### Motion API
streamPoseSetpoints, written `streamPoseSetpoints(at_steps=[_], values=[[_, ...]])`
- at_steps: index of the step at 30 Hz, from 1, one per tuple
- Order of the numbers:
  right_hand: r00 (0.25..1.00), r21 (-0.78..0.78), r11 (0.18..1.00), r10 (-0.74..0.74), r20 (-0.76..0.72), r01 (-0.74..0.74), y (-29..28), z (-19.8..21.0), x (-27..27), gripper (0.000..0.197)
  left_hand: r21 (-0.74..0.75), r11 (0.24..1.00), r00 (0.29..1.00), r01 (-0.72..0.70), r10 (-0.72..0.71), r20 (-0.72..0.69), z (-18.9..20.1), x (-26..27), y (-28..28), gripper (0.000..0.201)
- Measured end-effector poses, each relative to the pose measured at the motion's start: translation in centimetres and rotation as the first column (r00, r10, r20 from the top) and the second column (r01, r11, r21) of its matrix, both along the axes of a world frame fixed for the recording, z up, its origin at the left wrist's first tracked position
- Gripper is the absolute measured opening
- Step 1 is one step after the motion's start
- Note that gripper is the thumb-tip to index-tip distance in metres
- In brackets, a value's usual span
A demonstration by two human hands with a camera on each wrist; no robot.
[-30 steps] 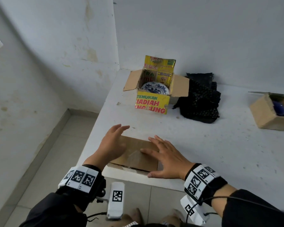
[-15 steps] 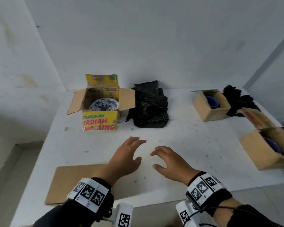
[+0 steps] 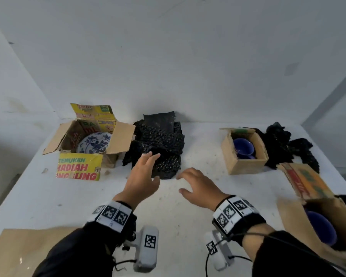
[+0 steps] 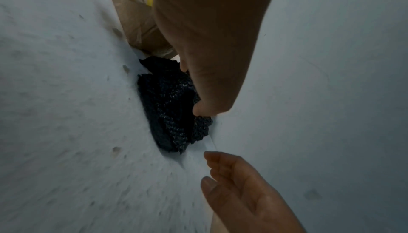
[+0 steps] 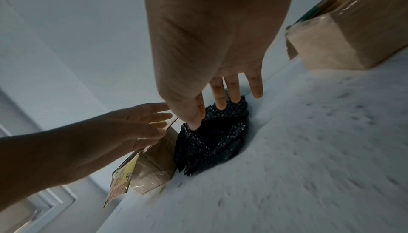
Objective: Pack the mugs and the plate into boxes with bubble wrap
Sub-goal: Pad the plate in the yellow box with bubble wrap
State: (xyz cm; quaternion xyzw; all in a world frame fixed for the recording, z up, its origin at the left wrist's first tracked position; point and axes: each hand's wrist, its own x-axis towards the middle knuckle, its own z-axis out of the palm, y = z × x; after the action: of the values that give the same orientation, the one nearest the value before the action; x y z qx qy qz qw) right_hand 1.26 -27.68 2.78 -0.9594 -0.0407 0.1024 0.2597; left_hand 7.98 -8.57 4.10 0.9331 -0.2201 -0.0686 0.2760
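Observation:
A blue-patterned plate (image 3: 94, 142) lies in the open yellow-printed box (image 3: 79, 168) at the back left. A pile of black bubble wrap (image 3: 160, 140) (image 4: 170, 107) (image 5: 216, 135) sits to the right of that box. My left hand (image 3: 143, 176) hovers over the pile's near edge with its fingers spread and holds nothing. My right hand (image 3: 196, 184) is just right of it, above the table, fingers loosely bent and empty. A blue mug (image 3: 243, 146) sits in a small brown box (image 3: 240, 162). Another blue mug (image 3: 321, 226) is in the box (image 3: 292, 222) at the near right.
A flat sheet of cardboard (image 3: 18, 250) lies at the table's near left edge. More black bubble wrap (image 3: 288, 146) is heaped behind the small brown box. The white table (image 3: 188, 216) meets the wall at the back.
Both hands have left the flat cardboard and moved forward and right to the black bubble wrap pile. The head view has turned right, bringing the mug boxes into sight.

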Motion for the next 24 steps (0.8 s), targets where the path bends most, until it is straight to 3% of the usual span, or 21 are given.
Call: streamPoseSetpoints(at_steps=[6, 11, 17, 20, 24], values=[[0.996, -0.069, 0.994, 0.089, 0.030, -0.087, -0.8, 0.4, 8.1, 0.053, 0.145, 0.988, 0.997, -0.048, 0.038, 0.068, 1.2, 5.4, -3.0, 0.069], [0.992, -0.174, 0.985, 0.029, 0.121, -0.008, -0.5, -1.2, 14.1, 0.067, 0.280, 0.959, 0.998, 0.039, -0.049, 0.032, -0.2, 9.8, -4.2, 0.067], [0.996, -0.212, 0.977, -0.016, 0.085, 0.034, -0.9, -3.9, 19.7, 0.088, 0.294, 0.956, 0.999, 0.019, -0.025, 0.019, -2.2, 14.7, -4.8, 0.060], [0.996, -0.289, 0.957, 0.048, 0.079, -0.023, -1.0, -4.8, 21.1, 0.080, 0.300, 0.953, 0.999, 0.033, -0.021, -0.043, -3.1, 16.1, -4.5, 0.069], [0.953, -0.288, 0.957, 0.048, 0.300, 0.043, -1.0, -5.2, 21.8, 0.043, 0.329, 0.942, 0.997, 0.062, -0.044, -0.061, -3.8, 17.6, -4.3, 0.086]])
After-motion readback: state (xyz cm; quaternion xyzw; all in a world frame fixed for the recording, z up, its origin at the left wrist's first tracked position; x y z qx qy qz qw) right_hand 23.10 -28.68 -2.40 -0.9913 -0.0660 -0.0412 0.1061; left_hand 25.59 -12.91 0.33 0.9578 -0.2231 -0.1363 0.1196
